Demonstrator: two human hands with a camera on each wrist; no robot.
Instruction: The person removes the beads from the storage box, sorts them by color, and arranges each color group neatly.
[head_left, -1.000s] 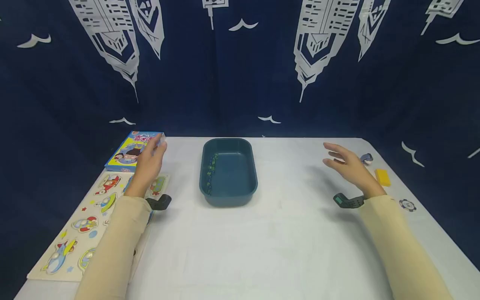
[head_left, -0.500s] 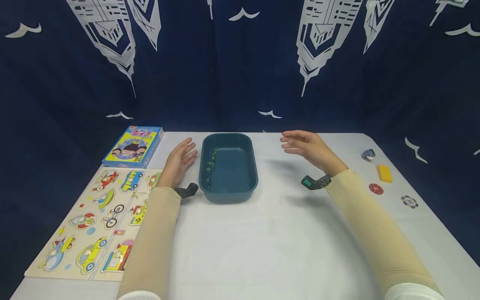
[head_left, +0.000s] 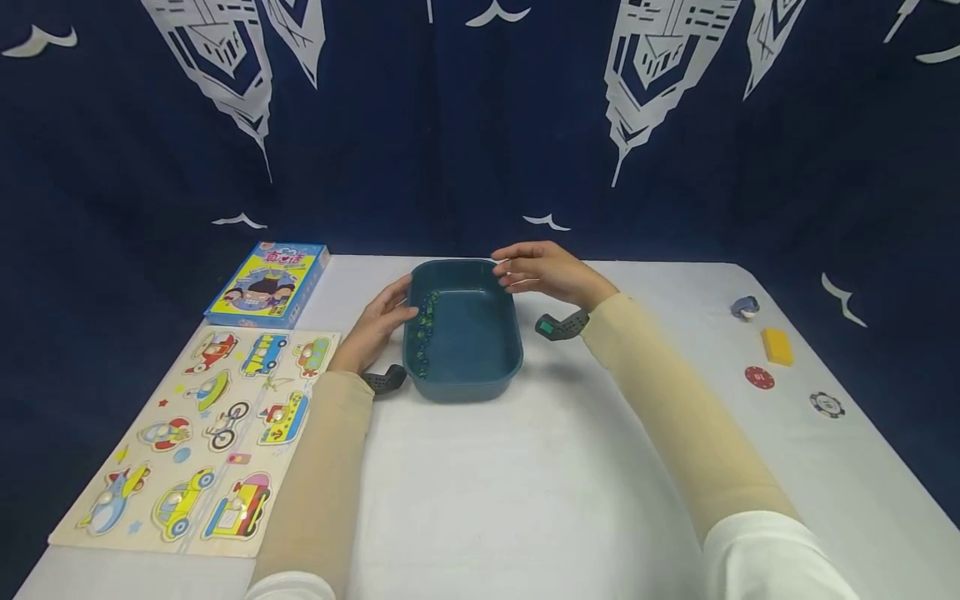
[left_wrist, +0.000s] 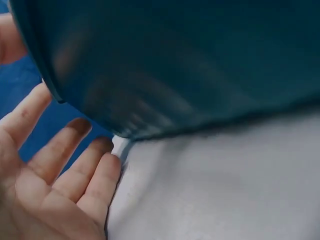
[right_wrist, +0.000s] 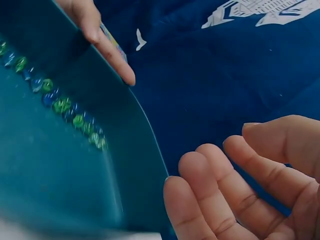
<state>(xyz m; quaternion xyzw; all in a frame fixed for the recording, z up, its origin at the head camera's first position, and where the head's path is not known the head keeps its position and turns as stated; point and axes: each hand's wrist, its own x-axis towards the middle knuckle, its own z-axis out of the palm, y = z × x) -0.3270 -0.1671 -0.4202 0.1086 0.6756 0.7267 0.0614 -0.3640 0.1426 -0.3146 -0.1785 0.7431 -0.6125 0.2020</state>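
Observation:
A dark teal plastic bin (head_left: 472, 350) sits on the white table. Green and blue glass marbles (head_left: 425, 333) line its left inner side, seen close up as marbles (right_wrist: 62, 106) in the right wrist view. My left hand (head_left: 375, 329) is at the bin's left wall, thumb at the rim and the other fingers spread along the outside; the left wrist view has this hand (left_wrist: 60, 180) with its fingers loosely extended. My right hand (head_left: 551, 271) reaches the far right corner, its relaxed fingertips right at the rim, as that hand (right_wrist: 245, 190) in the right wrist view.
Left of the bin lie a wooden vehicle puzzle board (head_left: 183, 454) and a blue and yellow boxed game (head_left: 266, 283). At the right are a small blue-grey object (head_left: 745, 307), a yellow block (head_left: 777, 347), a red chip (head_left: 759, 377) and a black-and-white chip (head_left: 827, 405). A navy curtain (head_left: 465, 150) hangs behind.
My left hand has moved right from the boxed game to the bin's left rim. My right hand has swept left from beside the small objects to the bin's right rim.

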